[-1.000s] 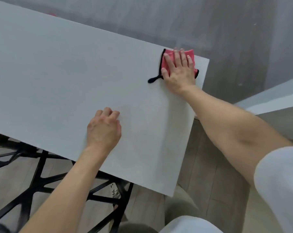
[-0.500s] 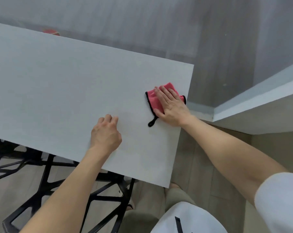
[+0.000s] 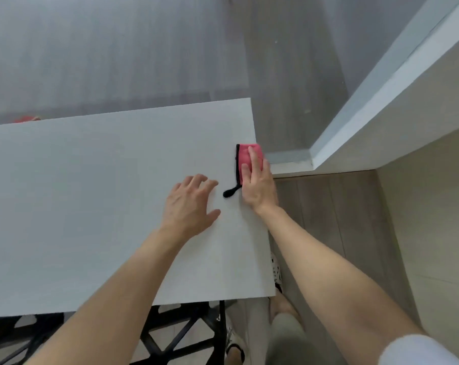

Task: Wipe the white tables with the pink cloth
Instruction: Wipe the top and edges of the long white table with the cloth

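The white table [image 3: 91, 196] fills the left and middle of the head view. A pink cloth [image 3: 247, 156] with a black trim and a black loop lies at the table's right edge. My right hand [image 3: 257, 185] lies flat on the cloth with straight fingers and presses it to the tabletop; the hand hides the cloth's near part. My left hand [image 3: 190, 206] rests on the bare tabletop just left of the cloth's loop, fingers spread and lightly bent, holding nothing.
A black metal frame [image 3: 175, 335] carries the table underneath its near edge. A white wall corner and ledge [image 3: 381, 101] rise on the right. Wooden floor [image 3: 328, 219] runs beside the table's right edge. A small red object [image 3: 25, 119] peeks over the far edge.
My right hand has drawn the cloth from the far right corner toward me along the right edge. My left hand has moved right and uncurled its fingers. The view has tilted down.
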The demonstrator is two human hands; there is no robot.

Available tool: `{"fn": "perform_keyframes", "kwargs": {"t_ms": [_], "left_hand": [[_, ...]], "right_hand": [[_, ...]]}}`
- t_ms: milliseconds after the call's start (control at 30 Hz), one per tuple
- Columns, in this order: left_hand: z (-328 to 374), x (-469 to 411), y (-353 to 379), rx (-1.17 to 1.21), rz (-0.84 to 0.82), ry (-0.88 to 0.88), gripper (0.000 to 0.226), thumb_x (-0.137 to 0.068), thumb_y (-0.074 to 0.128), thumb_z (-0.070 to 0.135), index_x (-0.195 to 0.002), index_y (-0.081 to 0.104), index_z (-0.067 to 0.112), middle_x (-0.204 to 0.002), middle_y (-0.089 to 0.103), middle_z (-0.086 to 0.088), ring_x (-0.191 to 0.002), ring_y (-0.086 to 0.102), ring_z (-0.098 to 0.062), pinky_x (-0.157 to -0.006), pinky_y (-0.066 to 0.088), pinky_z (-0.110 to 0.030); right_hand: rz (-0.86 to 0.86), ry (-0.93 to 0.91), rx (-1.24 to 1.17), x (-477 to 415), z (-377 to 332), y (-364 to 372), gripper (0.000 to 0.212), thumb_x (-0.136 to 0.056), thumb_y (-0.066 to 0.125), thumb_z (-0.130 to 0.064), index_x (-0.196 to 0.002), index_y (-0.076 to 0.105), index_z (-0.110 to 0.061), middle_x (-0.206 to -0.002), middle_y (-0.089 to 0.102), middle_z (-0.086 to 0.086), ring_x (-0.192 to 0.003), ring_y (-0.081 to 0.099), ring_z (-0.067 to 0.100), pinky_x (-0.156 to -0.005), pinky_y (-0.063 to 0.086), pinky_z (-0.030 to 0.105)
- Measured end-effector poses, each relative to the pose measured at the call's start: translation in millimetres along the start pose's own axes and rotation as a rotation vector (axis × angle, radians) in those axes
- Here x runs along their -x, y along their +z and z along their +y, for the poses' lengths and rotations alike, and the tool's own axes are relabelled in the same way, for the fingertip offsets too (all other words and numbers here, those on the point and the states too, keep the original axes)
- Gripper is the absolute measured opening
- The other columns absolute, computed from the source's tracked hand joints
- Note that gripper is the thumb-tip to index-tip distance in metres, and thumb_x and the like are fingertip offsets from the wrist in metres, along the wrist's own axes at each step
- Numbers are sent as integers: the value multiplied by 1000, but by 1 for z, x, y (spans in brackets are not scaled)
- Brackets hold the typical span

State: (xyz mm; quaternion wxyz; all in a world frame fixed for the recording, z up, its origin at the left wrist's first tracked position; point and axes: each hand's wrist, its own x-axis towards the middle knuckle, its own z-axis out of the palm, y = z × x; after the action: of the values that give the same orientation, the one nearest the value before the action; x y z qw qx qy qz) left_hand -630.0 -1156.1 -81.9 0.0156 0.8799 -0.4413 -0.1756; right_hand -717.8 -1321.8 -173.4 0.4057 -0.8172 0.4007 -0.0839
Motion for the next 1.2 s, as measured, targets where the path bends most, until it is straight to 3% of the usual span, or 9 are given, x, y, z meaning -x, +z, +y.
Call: {"fn": "perform_keyframes", "kwargs": {"t_ms": [133, 233, 333, 433, 667, 867, 933, 1100, 1200], "left_hand": [[16, -68, -26, -13, -98, -95, 121, -73, 91, 62, -169, 23, 36, -177, 20, -1, -164, 17, -25, -129, 25, -47], [24, -104, -27, -62, -248, -178, 157, -57, 101, 62, -172, -1, 35, -181, -2, -4, -167, 0, -32, -132, 23, -56], [32, -111, -15, -90, -325, -211, 172, -48, 106, 55, -171, -11, 31, -180, -13, -9, -166, -5, -42, -128, 28, -62], [33, -111, -15, -112, -293, -198, 173, -46, 106, 59, -171, -11, 31, -180, -12, -10, -166, -4, -42, -129, 30, -59], [35, -111, -18, -174, -271, -185, 170, -48, 102, 66, -170, -12, 37, -181, -11, -5, -167, -2, -35, -122, 37, -54], [37, -109, -21, -173, -286, -187, 170, -49, 100, 67, -170, -14, 35, -181, -13, -6, -167, -3, -35, -124, 35, -53], [39, -110, -21, -173, -292, -189, 170, -50, 101, 67, -170, -15, 35, -181, -13, -6, -167, -4, -35, -125, 34, -53], [42, -110, -21, -187, -297, -198, 169, -52, 101, 65, -169, -18, 36, -180, -16, -5, -167, -7, -34, -126, 33, -53], [42, -110, -22, -194, -300, -196, 169, -52, 101, 65, -170, -16, 35, -180, -15, -5, -167, -5, -34, -125, 34, -53]], "right_hand": [[5, 85, -51, -92, -13, -4, 80, -113, 48, -37, -174, -3, -24, -161, 50, 16, -127, 64, 42, -96, 50, 43], [-52, 20, -137, -77, -1, -3, 77, -114, 48, -34, -174, 2, -21, -179, 19, 11, -156, 39, 36, -119, 45, 46], [-104, -60, -196, -5, 22, -3, 77, -113, 51, -25, -175, 4, -22, -182, 2, 2, -167, 14, 24, -129, 31, 38], [-143, -104, -269, 7, 29, -7, 78, -111, 51, -17, -174, 5, -20, -183, 0, -3, -167, 7, 15, -133, 23, 34], [-100, -84, -217, -144, -16, -7, 81, -100, 39, -22, -175, 8, -18, -183, -2, 3, -168, 8, 26, -133, 24, 53], [-143, -170, -317, -1, 20, -15, 80, -110, 49, -7, -175, 4, -22, -181, -9, -12, -167, 0, 9, -136, 20, 46], [-153, -181, -331, -6, 19, -17, 81, -109, 49, -7, -174, 4, -21, -182, -9, -11, -167, -1, 8, -136, 18, 46], [-128, -129, -227, -153, -10, -16, 81, -105, 45, -27, -175, 5, -25, -183, -4, -4, -168, 5, 20, -134, 22, 53], [-84, -130, -246, -144, -10, -8, 75, -109, 45, -34, -175, 9, -23, -183, 0, -2, -168, 10, 21, -132, 25, 53]]}}
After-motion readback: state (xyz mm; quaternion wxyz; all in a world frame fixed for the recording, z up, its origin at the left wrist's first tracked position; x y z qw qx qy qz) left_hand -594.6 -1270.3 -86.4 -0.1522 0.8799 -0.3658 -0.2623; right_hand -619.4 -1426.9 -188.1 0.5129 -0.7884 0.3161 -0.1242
